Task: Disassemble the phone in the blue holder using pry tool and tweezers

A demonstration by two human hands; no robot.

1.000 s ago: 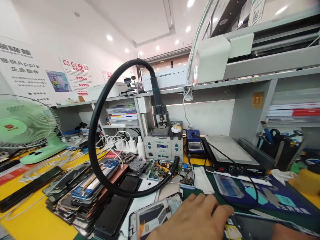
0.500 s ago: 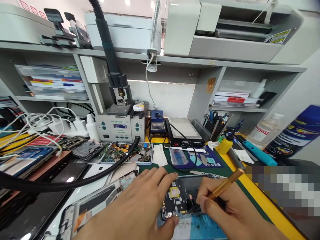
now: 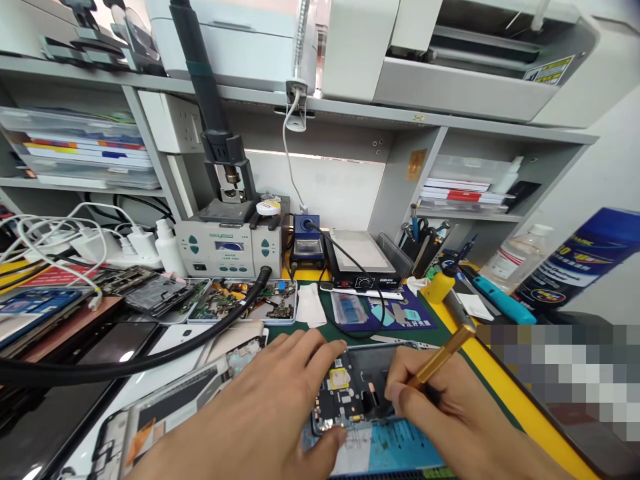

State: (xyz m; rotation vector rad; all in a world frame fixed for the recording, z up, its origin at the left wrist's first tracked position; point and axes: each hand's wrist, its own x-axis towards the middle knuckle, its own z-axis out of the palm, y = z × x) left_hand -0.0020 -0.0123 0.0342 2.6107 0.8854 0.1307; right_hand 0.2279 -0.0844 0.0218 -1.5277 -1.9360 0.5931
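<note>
An opened phone (image 3: 344,399) lies under both hands, its dark circuit board and a yellow-framed square showing. Across its left end lies my left hand (image 3: 270,393), gripping it with the fingers along the far edge and the thumb on the near edge. My right hand (image 3: 450,400) is closed round a slim gold-handled tool (image 3: 443,357), whose rear end points up and to the right. The tool's tip is hidden by my fingers, over the inside of the phone. Beneath the phone is a blue and white surface (image 3: 407,443).
Behind the hands stand a hot air station (image 3: 230,248), a small blue soldering station (image 3: 307,247) and a flat heating plate (image 3: 363,257). A tray of circuit boards (image 3: 287,313) sits near a black hose (image 3: 200,357). Phone parts (image 3: 175,400) lie left; a yellow bottle (image 3: 439,289) stands right.
The whole view has shifted a little, so the bench and both hands appear farther left. Both hands keep the same hold on the phone and the tool.
</note>
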